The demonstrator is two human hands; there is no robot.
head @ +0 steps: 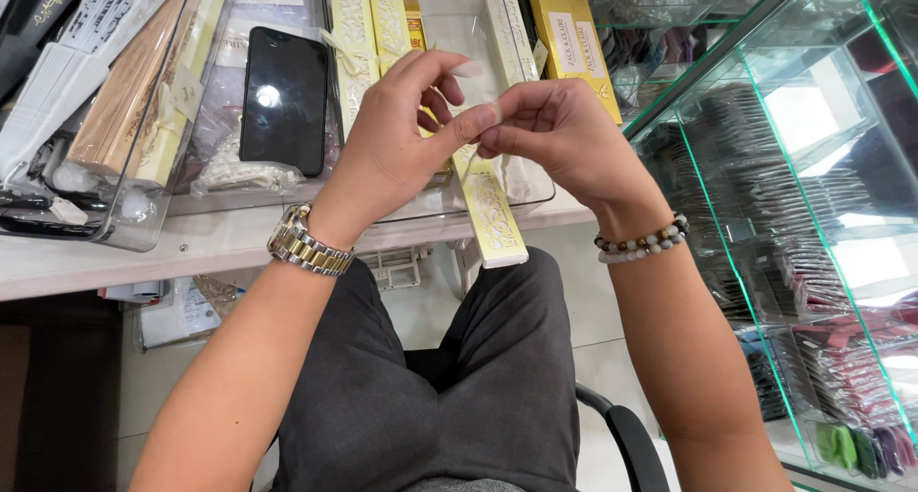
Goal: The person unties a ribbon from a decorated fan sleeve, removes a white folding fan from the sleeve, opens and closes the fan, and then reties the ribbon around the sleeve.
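A long pale yellow box with white lace pattern (pixel 494 217) hangs tilted below my two hands, its lower end over my lap. My left hand (pixel 397 133), with a metal watch on the wrist, pinches the box's upper end between thumb and fingers. My right hand (pixel 564 133), with bead bracelets on the wrist, meets it from the right and pinches the same upper end. The top of the box is hidden by my fingers.
A clear tray (pixel 535 200) on the white table (pixel 115 258) holds more pale yellow boxes (pixel 368 19) and gold boxes (pixel 574 33). A black phone (pixel 284 100) lies to the left, beside wooden fans (pixel 124 90). A glass display case (pixel 794 215) stands at right.
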